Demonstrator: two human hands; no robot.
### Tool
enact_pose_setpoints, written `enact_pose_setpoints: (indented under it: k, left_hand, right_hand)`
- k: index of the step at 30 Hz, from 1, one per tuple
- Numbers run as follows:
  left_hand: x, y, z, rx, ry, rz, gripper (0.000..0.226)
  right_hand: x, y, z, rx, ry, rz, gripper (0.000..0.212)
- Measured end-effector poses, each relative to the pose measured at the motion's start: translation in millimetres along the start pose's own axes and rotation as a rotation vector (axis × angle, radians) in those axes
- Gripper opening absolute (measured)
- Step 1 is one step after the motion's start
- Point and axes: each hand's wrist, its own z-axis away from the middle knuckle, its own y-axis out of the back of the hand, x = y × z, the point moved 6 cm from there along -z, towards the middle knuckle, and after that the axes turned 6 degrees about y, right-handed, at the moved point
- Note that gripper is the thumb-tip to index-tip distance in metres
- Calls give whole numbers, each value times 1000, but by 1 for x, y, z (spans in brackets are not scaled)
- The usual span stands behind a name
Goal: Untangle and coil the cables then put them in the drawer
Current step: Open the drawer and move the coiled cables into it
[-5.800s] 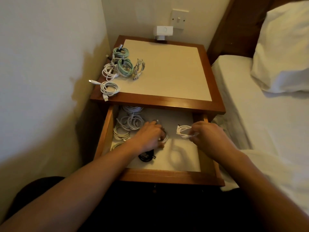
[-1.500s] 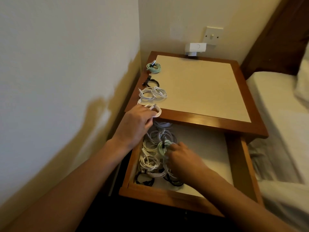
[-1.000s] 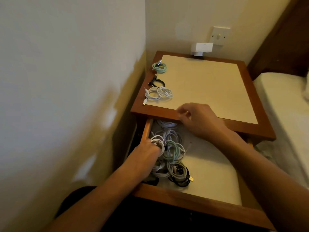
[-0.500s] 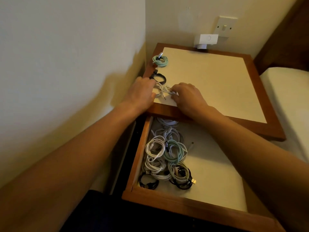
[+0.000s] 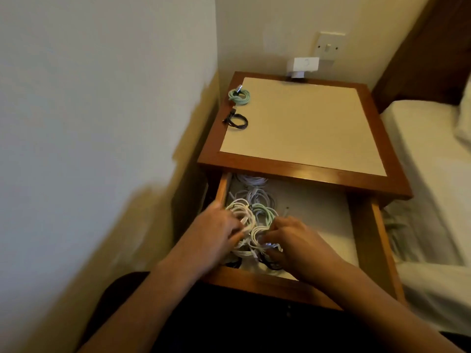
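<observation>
Right fingers (image 5: 268, 235) are curling round white coils (image 5: 254, 234) in the drawer (image 5: 369, 240). Left fingers (image 5: 235, 227), blurred, are touching them, grip unclear. Those coils are no longer lying on the worktop (image 5: 305, 128).

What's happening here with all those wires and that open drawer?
A person is putting coiled cables away in the open drawer of a bedside table. The left hand and right hand are both down among the pile of white and green coils at the drawer's left side. Motion blur hides whether either hand holds one. Two lie on the tabletop, not yet put away: a green coil and a black coil.
</observation>
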Motion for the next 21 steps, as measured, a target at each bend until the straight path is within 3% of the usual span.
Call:
enact_pose_setpoints:
  k: [2,5,9,12,18,21]
  left_hand:
    - [0,-26,16,-175,-23,-77,25]
    - [1,-30,16,-290,-50,-189,24]
    - [2,-31,11,-393,-76,-348,37]
    - [-3,-34,5,-454,-30,-349,38]
    - [-12,-34,-4,-416,52,-212,17]
    - [-10,-12,-2,-176,155,45,12]
  right_hand:
    - [1,-18,-1,-120,25,11,22]
    - [-1,-31,0,-243,11,21,18]
    - [1,-21,4,-233,-31,-78,38]
    - [7,-13,8,-168,-60,-141,38]
    - [23,16,10,4,-192,-268,26]
    - [16,13,22,-120,-194,-323,31]
